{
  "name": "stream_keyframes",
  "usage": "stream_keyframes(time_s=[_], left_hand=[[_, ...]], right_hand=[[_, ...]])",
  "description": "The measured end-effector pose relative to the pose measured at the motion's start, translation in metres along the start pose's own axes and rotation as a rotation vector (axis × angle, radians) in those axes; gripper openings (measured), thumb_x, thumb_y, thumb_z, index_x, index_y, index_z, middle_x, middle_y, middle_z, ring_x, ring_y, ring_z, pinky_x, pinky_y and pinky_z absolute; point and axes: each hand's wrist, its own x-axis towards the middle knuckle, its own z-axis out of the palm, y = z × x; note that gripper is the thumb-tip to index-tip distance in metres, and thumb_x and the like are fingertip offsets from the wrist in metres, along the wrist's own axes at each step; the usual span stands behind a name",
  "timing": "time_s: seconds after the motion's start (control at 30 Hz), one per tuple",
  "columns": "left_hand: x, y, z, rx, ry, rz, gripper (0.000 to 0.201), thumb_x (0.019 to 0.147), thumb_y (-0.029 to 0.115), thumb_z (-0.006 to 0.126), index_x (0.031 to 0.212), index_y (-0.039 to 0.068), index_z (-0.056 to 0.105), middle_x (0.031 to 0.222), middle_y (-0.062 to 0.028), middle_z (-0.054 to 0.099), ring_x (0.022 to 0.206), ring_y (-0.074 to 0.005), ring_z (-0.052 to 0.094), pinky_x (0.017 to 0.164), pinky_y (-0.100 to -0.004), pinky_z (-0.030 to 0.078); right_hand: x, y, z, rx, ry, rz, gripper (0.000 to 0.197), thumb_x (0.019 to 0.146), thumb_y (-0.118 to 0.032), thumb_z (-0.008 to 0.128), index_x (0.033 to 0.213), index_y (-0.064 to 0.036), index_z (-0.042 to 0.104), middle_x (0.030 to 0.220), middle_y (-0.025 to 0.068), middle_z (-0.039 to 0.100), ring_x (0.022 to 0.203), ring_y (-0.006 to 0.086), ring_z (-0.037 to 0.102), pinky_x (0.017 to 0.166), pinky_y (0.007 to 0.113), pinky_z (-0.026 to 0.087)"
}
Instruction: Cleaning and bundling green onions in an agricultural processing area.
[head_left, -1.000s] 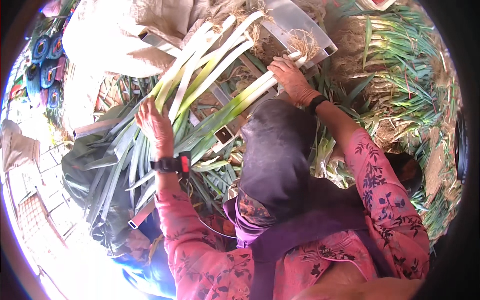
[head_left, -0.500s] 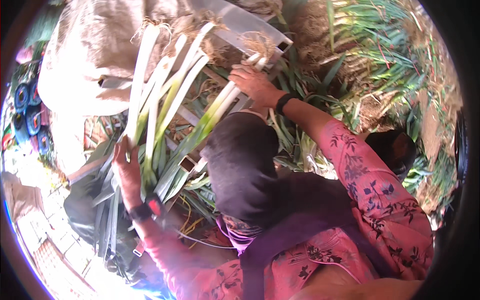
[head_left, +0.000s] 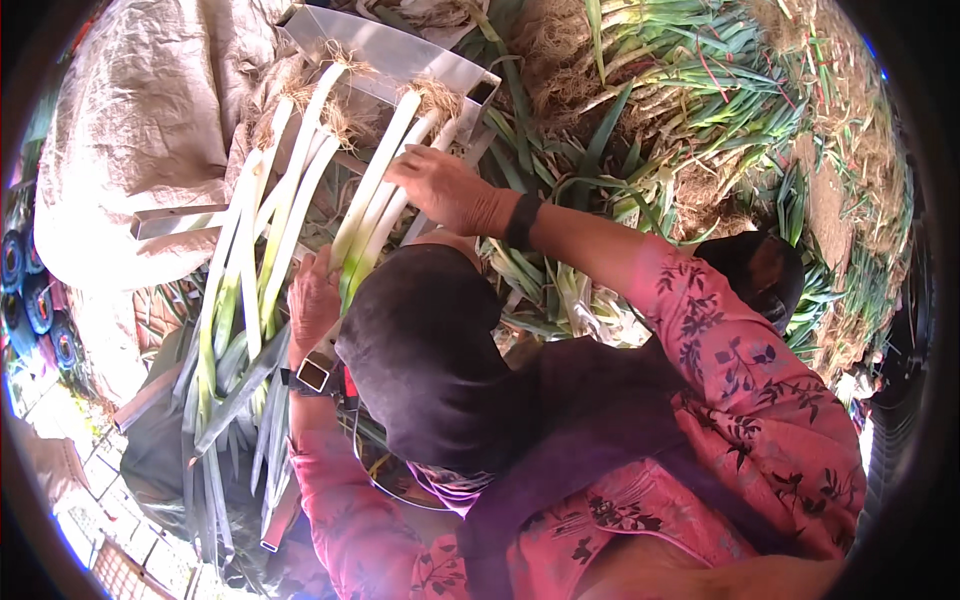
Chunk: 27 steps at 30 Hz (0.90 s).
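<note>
Several leeks with white stems, hairy roots and green leaves lie on a metal frame in front of me. My right hand [head_left: 447, 190] is closed over a small bunch of leeks [head_left: 372, 190], just below their roots. My left hand [head_left: 314, 305] is at the same bunch, its bent fingers against the stems where they turn green; part of its grip is hidden. Left of it lies another group of leeks [head_left: 292, 205], with roots at the far end and leaves hanging toward the lower left, untouched by either hand.
A grey metal plate [head_left: 395, 50] with raised edges stands behind the roots. A beige sack [head_left: 130, 120] covers the far left. Heaped leeks [head_left: 690, 90] lie at the far right. My dark-covered knee [head_left: 425, 350] rises close to both hands.
My left hand has left the left group of leeks and moved right to the bunch under my right hand. My right hand has shifted slightly down the stems. The view has shifted.
</note>
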Motion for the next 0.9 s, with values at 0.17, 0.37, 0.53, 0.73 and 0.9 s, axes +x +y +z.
stream_keyframes(time_s=[0.17, 0.37, 0.53, 0.73, 0.9], left_hand=[[-0.014, 0.006, -0.010, -0.037, 0.108, 0.005, 0.039, 0.090, 0.019, 0.065, 0.126, 0.007, 0.057, 0.114, -0.0200, 0.060, 0.101, -0.0422, 0.060, 0.086, -0.0482, 0.049], [-0.092, -0.074, -0.039, -0.295, 0.049, -0.377, 0.037, 0.101, 0.030, 0.045, 0.118, 0.005, 0.067, 0.115, -0.0190, 0.067, 0.107, -0.0365, 0.063, 0.094, -0.0426, 0.047], [-0.122, -0.039, -0.029, -0.024, 0.110, -0.436, 0.040, 0.103, 0.034, 0.042, 0.112, 0.005, 0.067, 0.108, -0.0240, 0.066, 0.099, -0.0443, 0.062, 0.087, -0.0495, 0.048], [-0.176, -0.109, -0.026, 0.259, 0.268, -0.411, 0.033, 0.101, 0.025, 0.042, 0.100, 0.004, 0.067, 0.095, -0.0202, 0.068, 0.089, -0.0430, 0.063, 0.080, -0.0530, 0.047], [-0.175, -0.103, -0.044, 0.203, 0.118, -0.878, 0.025, 0.087, 0.030, 0.063, 0.097, 0.008, 0.069, 0.090, -0.0158, 0.070, 0.081, -0.0381, 0.067, 0.074, -0.0489, 0.050]], right_hand=[[0.038, 0.037, 0.023, -0.110, 0.170, -0.307, 0.035, 0.085, -0.007, 0.059, 0.119, 0.0023, 0.059, 0.124, 0.0148, 0.060, 0.127, 0.0299, 0.049, 0.114, 0.043, 0.033], [0.039, 0.050, 0.033, -0.157, 0.104, -0.306, 0.038, 0.092, -0.017, 0.054, 0.126, 0.0001, 0.056, 0.134, 0.0137, 0.055, 0.132, 0.0281, 0.044, 0.119, 0.042, 0.025], [0.025, 0.047, 0.034, -0.181, 0.081, -0.219, 0.036, 0.094, -0.016, 0.053, 0.128, -0.0033, 0.056, 0.132, 0.0121, 0.055, 0.131, 0.0286, 0.044, 0.118, 0.043, 0.026], [0.022, 0.044, 0.036, -0.186, 0.068, -0.201, 0.036, 0.094, -0.014, 0.052, 0.128, -0.0029, 0.055, 0.132, 0.0112, 0.054, 0.132, 0.0278, 0.043, 0.119, 0.042, 0.025], [0.022, 0.046, 0.033, -0.231, 0.059, -0.192, 0.036, 0.095, -0.014, 0.051, 0.130, -0.0042, 0.054, 0.133, 0.0104, 0.053, 0.134, 0.0263, 0.041, 0.119, 0.042, 0.023]])
